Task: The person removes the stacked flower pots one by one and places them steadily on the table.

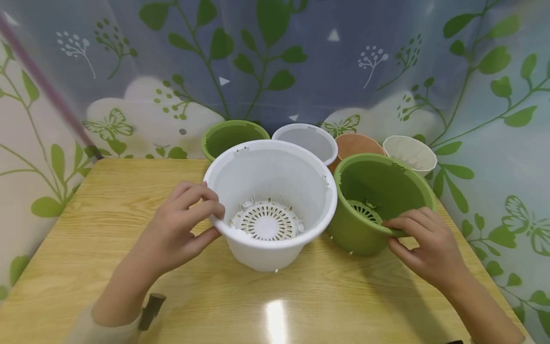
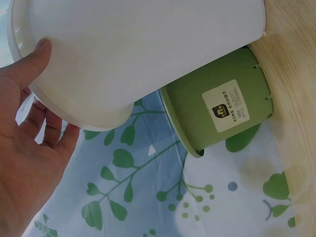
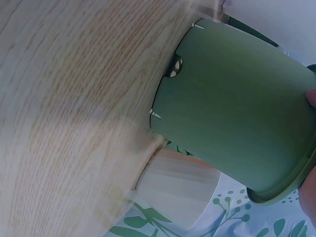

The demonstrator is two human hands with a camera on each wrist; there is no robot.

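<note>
A large white plastic flowerpot [image 1: 262, 253] with a slotted bottom stands in the middle of the table. My left hand [image 1: 174, 229] grips its rim at the left side; the left wrist view shows the thumb outside the pot's wall [image 2: 148, 44] and the other fingers around the edge. To its right, a green flowerpot [image 1: 356, 234] leans a little toward me. Its near right rim is pinched by my right hand [image 1: 429, 246], thumb on the outside. From the right wrist, only fingertips show beside the green pot's wall [image 3: 232, 103].
Behind these two stand another green pot [image 1: 236, 134], a smaller white pot [image 1: 307, 138], a terracotta-coloured pot [image 1: 358, 145] and a cream pot [image 1: 410, 150]. A leaf-patterned cloth [image 1: 301, 62] hangs along the back of the wooden table [image 1: 107, 229].
</note>
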